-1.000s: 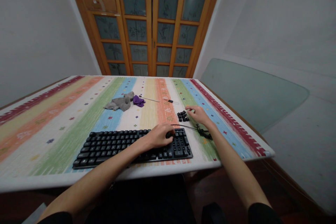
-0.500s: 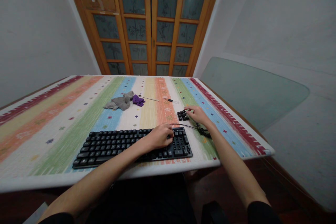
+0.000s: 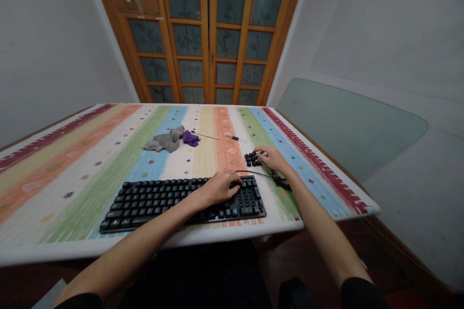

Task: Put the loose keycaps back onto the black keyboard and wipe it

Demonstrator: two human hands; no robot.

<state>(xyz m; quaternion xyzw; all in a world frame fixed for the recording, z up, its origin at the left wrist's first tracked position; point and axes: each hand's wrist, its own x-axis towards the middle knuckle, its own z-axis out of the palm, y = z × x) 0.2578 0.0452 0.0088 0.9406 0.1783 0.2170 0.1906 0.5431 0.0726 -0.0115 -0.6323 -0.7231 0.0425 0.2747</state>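
A black keyboard (image 3: 155,203) lies along the table's front edge. My left hand (image 3: 221,186) is over its right part, near the number pad; its thumb and forefinger curl towards each other, and what lies between them is too dark to make out. Beyond the keyboard's right end is a small cluster of loose black keycaps (image 3: 250,159). My right hand (image 3: 271,157) rests at the cluster's right side, with thumb and forefinger pinched at a keycap there. The fingertips partly cover that keycap.
A black cable (image 3: 279,181) lies bunched beside my right forearm. Farther back are a grey cloth (image 3: 166,141), a purple cloth (image 3: 191,138), a thin rod (image 3: 206,135) and a small wire tool with a dark middle (image 3: 235,138). A striped cloth covers the table (image 3: 90,169).
My left hand has arched and shifted slightly, its thumb now stretched farther forward over the keys. The right hand stays almost still at the keycaps.
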